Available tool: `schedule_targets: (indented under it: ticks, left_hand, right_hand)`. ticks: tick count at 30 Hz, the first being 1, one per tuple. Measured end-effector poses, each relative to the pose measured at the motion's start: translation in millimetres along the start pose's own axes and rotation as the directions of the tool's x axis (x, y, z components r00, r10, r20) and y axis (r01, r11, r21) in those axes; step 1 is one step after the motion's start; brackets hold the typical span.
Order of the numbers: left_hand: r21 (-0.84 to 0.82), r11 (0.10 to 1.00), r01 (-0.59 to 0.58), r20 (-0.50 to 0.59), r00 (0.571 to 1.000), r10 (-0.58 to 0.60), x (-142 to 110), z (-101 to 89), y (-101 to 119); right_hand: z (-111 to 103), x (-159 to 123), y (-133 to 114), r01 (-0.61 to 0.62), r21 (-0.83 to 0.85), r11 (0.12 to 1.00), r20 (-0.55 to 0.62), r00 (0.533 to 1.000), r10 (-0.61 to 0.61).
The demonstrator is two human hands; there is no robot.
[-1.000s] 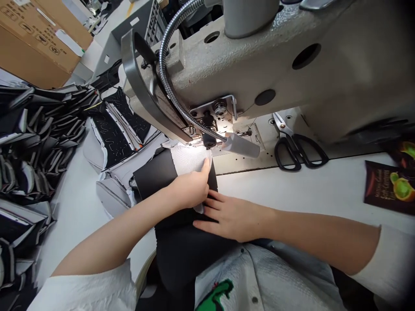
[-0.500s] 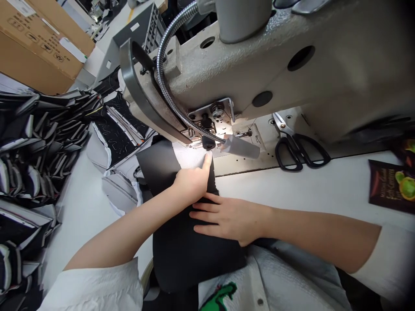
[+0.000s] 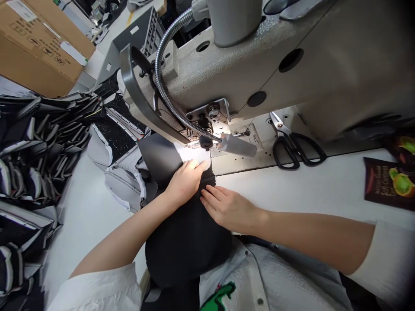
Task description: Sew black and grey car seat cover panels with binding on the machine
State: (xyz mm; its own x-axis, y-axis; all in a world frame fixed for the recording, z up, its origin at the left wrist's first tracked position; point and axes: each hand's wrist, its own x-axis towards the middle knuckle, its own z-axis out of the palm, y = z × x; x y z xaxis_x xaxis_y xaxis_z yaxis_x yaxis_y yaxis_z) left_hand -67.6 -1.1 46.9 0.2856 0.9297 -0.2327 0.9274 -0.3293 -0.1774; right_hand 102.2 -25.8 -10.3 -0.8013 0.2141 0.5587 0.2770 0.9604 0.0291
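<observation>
A black sheet of leather-like material (image 3: 188, 246) runs from the sewing machine (image 3: 194, 82) down over the table's front edge to my lap. At its far end a white mesh fabric piece (image 3: 184, 154) lies under the lamp light, close to the needle area (image 3: 205, 140). My left hand (image 3: 185, 179) is on top with its fingers curled together, gripping the white mesh; the fingertips are partly hidden. Lower and to the right, my right hand (image 3: 230, 209) rests with outstretched fingers on the right edge of the black sheet.
Black-handled scissors (image 3: 293, 144) lie on the machine bed at right, with a brown snack packet (image 3: 389, 183) beyond. Grey sewn pieces (image 3: 125, 188) sit left of the machine, beside a large pile of black and grey parts (image 3: 42, 160). A cardboard box (image 3: 42, 52) stands behind.
My left index finger, stretched out by the needle before, is now drawn back and curled. My right hand has slid slightly right and its fingers have come closer together. The black sheet's lower end has shifted left.
</observation>
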Motion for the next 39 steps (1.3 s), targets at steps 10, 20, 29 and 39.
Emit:
schedule_targets:
  ticks: [10, 20, 29, 39]
  left_hand:
    - [-0.030, 0.999, -0.034, -0.218, 0.976, 0.027, 19, 16.3, -3]
    - [-0.037, 0.972, -0.230, -0.336, 0.919, 0.205, 38, 31.5, -25]
    - [-0.220, 0.929, -0.297, -0.545, 0.828, 0.136, -3, 6.2, 18]
    - [-0.723, 0.344, -0.599, -0.587, 0.796, 0.149, 15, 30.3, 19]
  right_hand:
    - [5, -1, 21, -0.035, -0.061, 0.998, -0.006, 0.999, 0.034]
    - [17, 26, 43, -0.055, -0.047, 0.997, 0.158, 0.985, 0.062]
    - [8, 13, 61, -0.296, 0.136, 0.945, 0.159, 0.948, 0.274]
    - [19, 23, 87, -0.396, -0.117, 0.911, 0.178, 0.894, 0.412]
